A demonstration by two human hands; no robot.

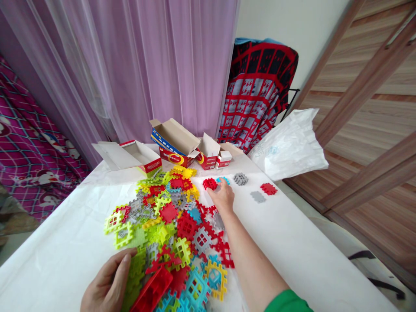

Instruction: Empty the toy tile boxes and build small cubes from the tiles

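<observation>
A big heap of colourful plastic waffle tiles (pixel 169 225) in red, green, yellow, blue and grey covers the middle of the white table (pixel 308 251). My right hand (pixel 223 196) reaches far forward, fingers closed on a blue tile (pixel 223 180) beside a lone red tile (pixel 209 183). A grey tile (pixel 240 178), another grey tile (pixel 258 196) and a red tile (pixel 268 188) lie apart to the right. My left hand (pixel 108 284) rests at the heap's near edge, fingers curled against green tiles (pixel 136 268) and a red piece (pixel 152 290).
Open cardboard boxes (pixel 175 145) stand at the table's far edge, with a white box (pixel 126 157) to their left. A white plastic bag (pixel 290 145) lies at the far right. A chair with a red patterned blanket (pixel 256 91) and purple curtains (pixel 146 65) are behind.
</observation>
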